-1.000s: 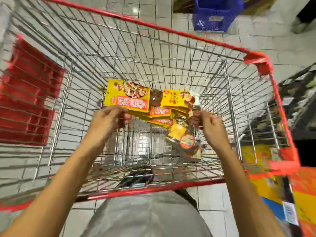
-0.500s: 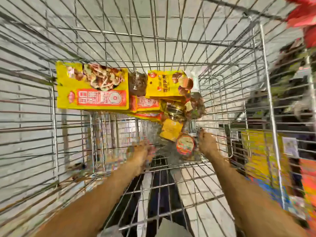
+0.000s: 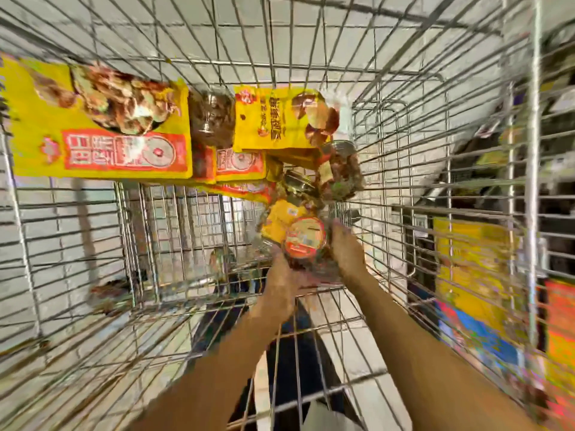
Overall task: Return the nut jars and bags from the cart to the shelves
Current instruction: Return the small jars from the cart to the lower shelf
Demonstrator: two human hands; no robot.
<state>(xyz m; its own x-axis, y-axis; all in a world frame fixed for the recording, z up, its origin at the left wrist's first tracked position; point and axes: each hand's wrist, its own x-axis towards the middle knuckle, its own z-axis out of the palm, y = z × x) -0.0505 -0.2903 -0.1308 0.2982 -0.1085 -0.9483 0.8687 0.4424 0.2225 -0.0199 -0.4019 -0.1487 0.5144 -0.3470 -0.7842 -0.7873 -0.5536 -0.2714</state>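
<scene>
Inside the wire cart (image 3: pixel 174 219), both my hands close around a clear nut jar with a red-and-orange lid (image 3: pixel 305 237) lying on the cart floor. My left hand (image 3: pixel 284 275) grips it from the left and below, my right hand (image 3: pixel 347 250) from the right. Behind it lie more jars (image 3: pixel 342 172), one dark jar (image 3: pixel 211 119), a large yellow nut bag (image 3: pixel 99 122) at the left and a smaller yellow bag (image 3: pixel 277 119), with other yellow-and-red bags (image 3: pixel 239 163) stacked beneath. The picture is blurred by motion.
The cart's wire walls rise on all sides, the right wall (image 3: pixel 466 150) close to my right arm. Beyond it stand shelves with yellow and orange packages (image 3: pixel 473 269). Pale floor tiles show through the mesh.
My head and both arms have dropped deep into the cart. My left hand has moved right to the lidded jar, so both hands now hold it.
</scene>
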